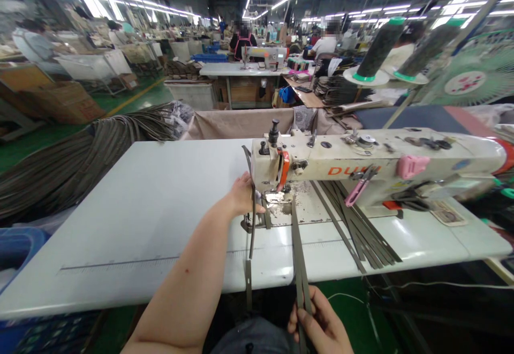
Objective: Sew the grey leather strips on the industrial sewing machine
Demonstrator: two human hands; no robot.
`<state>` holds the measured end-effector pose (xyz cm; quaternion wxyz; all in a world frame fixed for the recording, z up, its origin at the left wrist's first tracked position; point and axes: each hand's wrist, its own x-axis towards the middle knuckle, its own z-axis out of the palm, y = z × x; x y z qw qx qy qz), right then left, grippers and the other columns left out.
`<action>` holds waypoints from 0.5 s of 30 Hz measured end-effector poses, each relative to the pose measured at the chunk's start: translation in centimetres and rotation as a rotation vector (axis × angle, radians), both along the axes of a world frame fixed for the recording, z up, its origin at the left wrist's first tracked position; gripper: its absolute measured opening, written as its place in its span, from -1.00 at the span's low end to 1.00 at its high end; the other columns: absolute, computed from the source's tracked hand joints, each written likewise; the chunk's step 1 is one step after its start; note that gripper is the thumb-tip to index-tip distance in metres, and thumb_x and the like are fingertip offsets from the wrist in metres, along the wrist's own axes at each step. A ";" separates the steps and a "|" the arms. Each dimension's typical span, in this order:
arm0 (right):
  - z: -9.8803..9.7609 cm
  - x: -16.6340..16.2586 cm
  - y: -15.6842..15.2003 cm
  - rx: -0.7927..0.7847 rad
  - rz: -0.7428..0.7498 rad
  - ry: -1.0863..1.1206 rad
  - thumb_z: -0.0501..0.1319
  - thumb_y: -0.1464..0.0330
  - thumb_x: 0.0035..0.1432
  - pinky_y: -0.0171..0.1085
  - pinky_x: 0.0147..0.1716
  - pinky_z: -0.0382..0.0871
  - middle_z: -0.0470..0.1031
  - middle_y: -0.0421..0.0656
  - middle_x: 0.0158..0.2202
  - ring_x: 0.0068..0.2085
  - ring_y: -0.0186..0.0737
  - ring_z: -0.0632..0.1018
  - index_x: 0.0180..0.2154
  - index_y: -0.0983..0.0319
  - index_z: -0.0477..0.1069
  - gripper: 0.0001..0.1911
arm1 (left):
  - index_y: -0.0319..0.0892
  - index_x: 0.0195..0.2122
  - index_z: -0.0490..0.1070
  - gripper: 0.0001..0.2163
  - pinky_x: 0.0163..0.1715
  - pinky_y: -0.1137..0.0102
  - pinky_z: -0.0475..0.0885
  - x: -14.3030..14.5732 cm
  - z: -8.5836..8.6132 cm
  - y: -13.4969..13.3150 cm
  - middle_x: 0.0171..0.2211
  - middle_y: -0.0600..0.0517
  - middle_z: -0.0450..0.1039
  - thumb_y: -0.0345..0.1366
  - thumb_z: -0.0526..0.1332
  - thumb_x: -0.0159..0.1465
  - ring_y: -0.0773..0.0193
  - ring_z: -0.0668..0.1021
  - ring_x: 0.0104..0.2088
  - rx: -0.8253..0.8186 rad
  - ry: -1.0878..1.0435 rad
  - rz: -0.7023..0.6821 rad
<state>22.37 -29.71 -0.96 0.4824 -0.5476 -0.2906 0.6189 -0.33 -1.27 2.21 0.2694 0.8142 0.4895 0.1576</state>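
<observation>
Factory hall under strip lights, white sewing table (132, 204) in front, cream sewing machine (361, 166) on it. Left hand (243, 196) at the needle end, fingers closed on a dark strap (252, 220) hanging over the table edge. Right hand (321, 324) low at the near edge, pinching a second dark strip (297, 252) running up to the presser foot. More strips (361, 231) fanned under the machine arm.

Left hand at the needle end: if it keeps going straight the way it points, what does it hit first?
Likely the sewing machine head: the left hand already sits beside it, at the thin strap. Depth is unclear.
</observation>
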 end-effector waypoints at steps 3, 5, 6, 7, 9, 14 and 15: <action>0.0 -0.1 0.1 0.001 -0.016 0.010 0.59 -0.16 0.07 -0.27 -0.39 0.38 0.61 -0.24 -0.52 -0.48 -0.24 0.51 -0.18 0.17 0.61 -0.41 | -0.19 0.11 0.64 -0.34 0.41 -0.13 0.38 0.2 0.5 -0.1 0.16 -0.21 0.63 -0.19 0.63 -0.06 -0.30 0.55 0.27 -0.022 0.045 0.032; 0.0 -0.1 0.2 -0.010 -0.026 0.002 0.57 -0.19 0.07 -0.27 -0.40 0.38 0.59 -0.24 -0.54 -0.49 -0.24 0.50 -0.17 0.17 0.62 -0.39 | -0.17 0.09 0.66 -0.36 0.40 -0.12 0.40 0.3 0.8 -0.2 0.14 -0.19 0.64 -0.19 0.63 -0.06 -0.30 0.55 0.26 -0.016 0.044 0.050; 0.0 -0.1 0.2 -0.020 -0.031 -0.009 0.57 -0.20 0.07 -0.26 -0.40 0.38 0.58 -0.23 -0.54 -0.49 -0.23 0.50 -0.18 0.18 0.63 -0.39 | -0.16 0.09 0.66 -0.36 0.41 -0.12 0.39 0.3 0.8 -0.3 0.15 -0.18 0.64 -0.19 0.63 -0.07 -0.31 0.55 0.27 -0.013 0.043 0.058; 0.0 -0.1 0.3 -0.031 -0.036 -0.025 0.56 -0.21 0.08 -0.25 -0.40 0.38 0.58 -0.23 -0.54 -0.49 -0.23 0.50 -0.20 0.18 0.63 -0.39 | -0.15 0.09 0.66 -0.36 0.42 -0.13 0.38 0.3 0.9 -0.3 0.17 -0.18 0.62 -0.19 0.63 -0.07 -0.31 0.54 0.29 -0.010 0.043 0.068; 0.1 0.0 0.3 -0.043 -0.045 -0.069 0.54 -0.22 0.09 -0.22 -0.37 0.41 0.57 -0.22 -0.53 -0.47 -0.21 0.49 -0.24 0.18 0.63 -0.40 | -0.17 0.11 0.65 -0.35 0.44 -0.15 0.35 0.3 0.7 -0.2 0.26 -0.22 0.55 -0.19 0.63 -0.05 -0.32 0.49 0.33 0.003 0.051 0.108; 0.2 0.1 0.5 -0.050 -0.071 -0.116 0.56 -0.23 0.02 -0.21 -0.32 0.42 0.53 -0.24 -0.52 -0.45 -0.20 0.47 -0.29 0.17 0.66 -0.39 | -0.17 0.09 0.64 -0.41 0.45 -0.15 0.33 0.1 0.0 0.1 0.29 -0.23 0.50 -0.21 0.61 0.00 -0.30 0.45 0.36 0.062 0.011 0.172; 0.3 0.0 0.5 -0.052 -0.074 -0.106 0.57 -0.23 0.01 -0.21 -0.32 0.41 0.53 -0.24 -0.51 -0.46 -0.21 0.47 -0.30 0.17 0.66 -0.39 | -0.15 0.06 0.65 -0.44 0.44 -0.13 0.35 0.1 -0.1 0.1 0.25 -0.19 0.54 -0.23 0.61 0.00 -0.27 0.48 0.33 0.055 -0.010 0.169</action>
